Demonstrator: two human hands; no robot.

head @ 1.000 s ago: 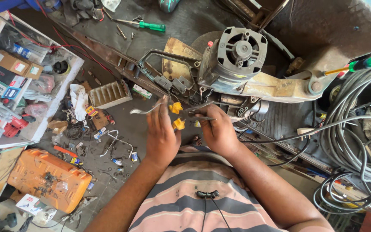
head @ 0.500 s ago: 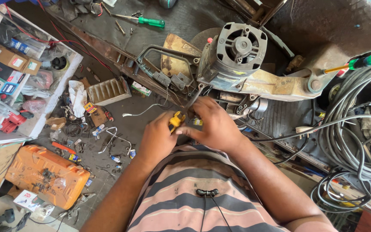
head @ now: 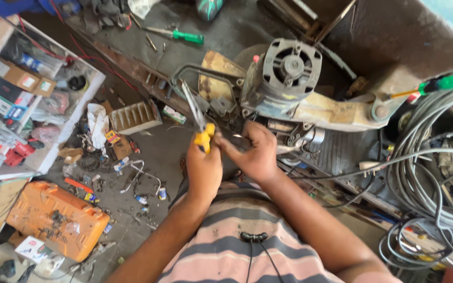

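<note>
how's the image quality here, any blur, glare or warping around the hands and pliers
Head view: even daylight, no hard shadows; the left hand gripping the pliers and the right hand are fairly sharp, with slight softness at the fingertips. The top right corner is washed out pale. Wide-lens warping bends the shelf at the left edge and the cables at the right.

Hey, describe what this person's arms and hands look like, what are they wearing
Both forearms are bare, with no gloves, watch or rings visible on the left hand or right hand. The person wears a shirt with pink and grey stripes; a small black clip with thin black cables hangs at the chest.
</note>
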